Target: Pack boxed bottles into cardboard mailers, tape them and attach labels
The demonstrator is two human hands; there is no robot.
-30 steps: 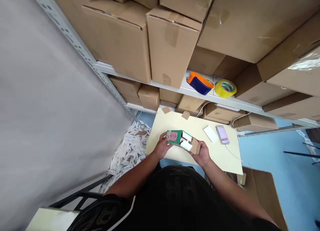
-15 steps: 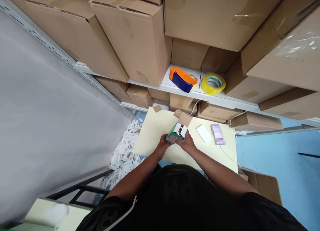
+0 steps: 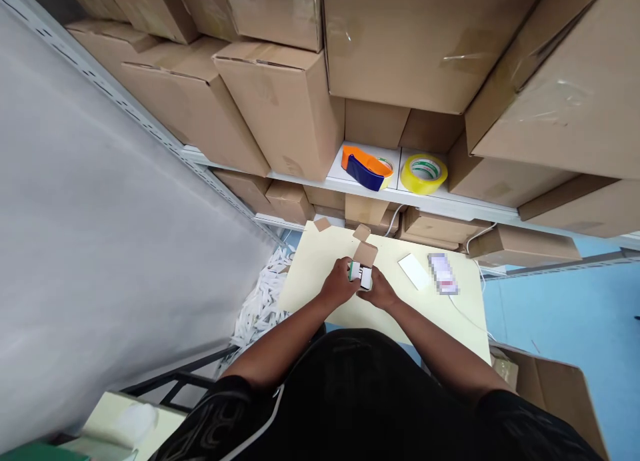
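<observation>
A small green and white cardboard box (image 3: 367, 277) is held between both hands over the pale yellow table (image 3: 310, 274). Its top stands open, with white inner flaps folded in and a brown lid flap raised on the far side. My left hand (image 3: 340, 282) wraps its left side, the thumb near the top opening. Round the right side and near edge curls my right hand (image 3: 379, 289). What lies inside the box is too small to make out.
Right of the hands lie a white card-like piece (image 3: 414, 272) and a blurred phone (image 3: 443, 273) with a cable. Brown cardboard scraps (image 3: 323, 224) sit at the far edge. The shelf above holds a tape dispenser (image 3: 367, 168), yellow tape (image 3: 424, 174) and cartons (image 3: 280, 108).
The box has turned from a slant to more upright, its green side now mostly covered. My left hand has moved up its side. The camera view has shifted a little.
</observation>
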